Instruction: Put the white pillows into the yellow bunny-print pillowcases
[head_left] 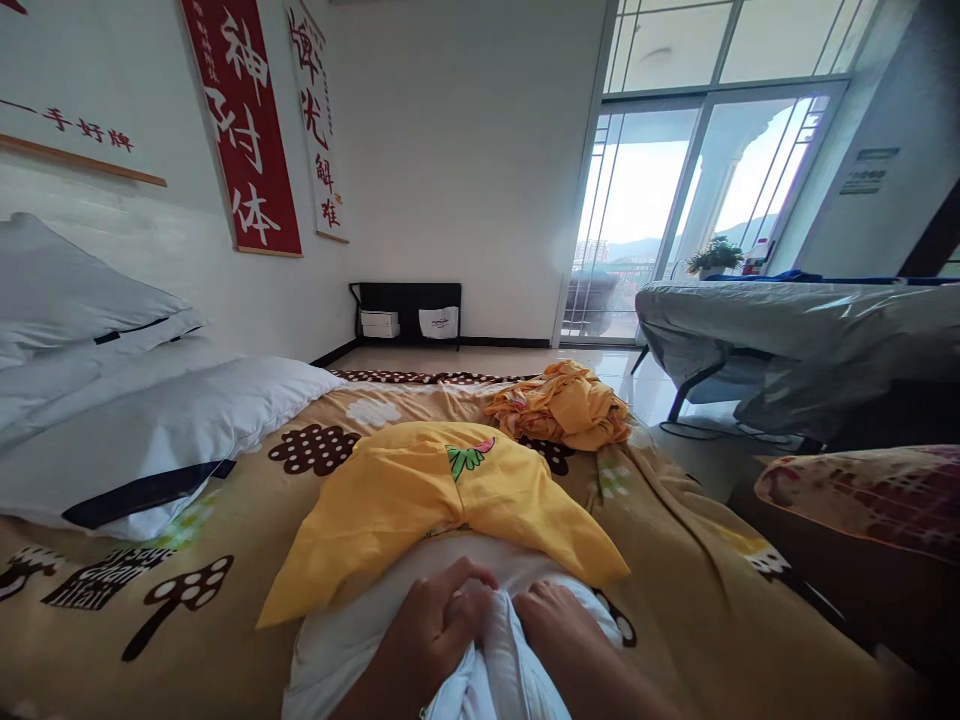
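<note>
Bed [675,600] under a mushroom-print sheet: my left hand [442,620] and right hand [559,610], both closed, bunch the near end of a white pillow [360,650]; its yellow pillowcase [435,490] covers only the far half.

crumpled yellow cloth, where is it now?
The crumpled yellow cloth lies in the head view right of centre, near the far edge of the bed, beyond the yellow pillowcase and both hands.
</note>
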